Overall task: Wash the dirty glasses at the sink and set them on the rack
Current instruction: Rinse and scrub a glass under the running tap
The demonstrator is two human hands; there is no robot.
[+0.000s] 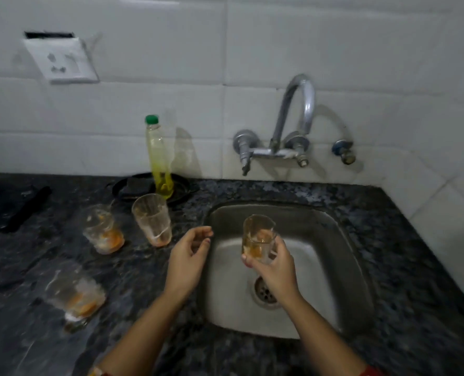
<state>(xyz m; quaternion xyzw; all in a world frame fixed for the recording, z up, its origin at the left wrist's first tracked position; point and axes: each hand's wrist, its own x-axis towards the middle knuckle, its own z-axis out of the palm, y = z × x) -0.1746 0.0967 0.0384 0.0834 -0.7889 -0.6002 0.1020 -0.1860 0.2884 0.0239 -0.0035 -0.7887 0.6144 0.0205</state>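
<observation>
My right hand (pixel 275 270) grips a dirty glass (pixel 256 234) with orange residue, upright above the steel sink (pixel 342 256). At the sink's left edge my left hand (pixel 188 256) hovers with loosely curled fingers and holds nothing. Three more dirty glasses stand on the dark counter to the left: a tall one (pixel 152 219), a shorter one (pixel 103 232) beside it, and a blurred one (pixel 74 297) nearer to me. No water runs from the tap (pixel 298 115).
A bottle of yellow liquid with a green cap (pixel 159 158) stands behind the glasses on a black round object (pixel 133 185). The drain (pixel 264 293) lies under my right wrist. Dark items (pixel 13 207) lie at far left. A socket (pixel 60 59) hangs on the tiled wall.
</observation>
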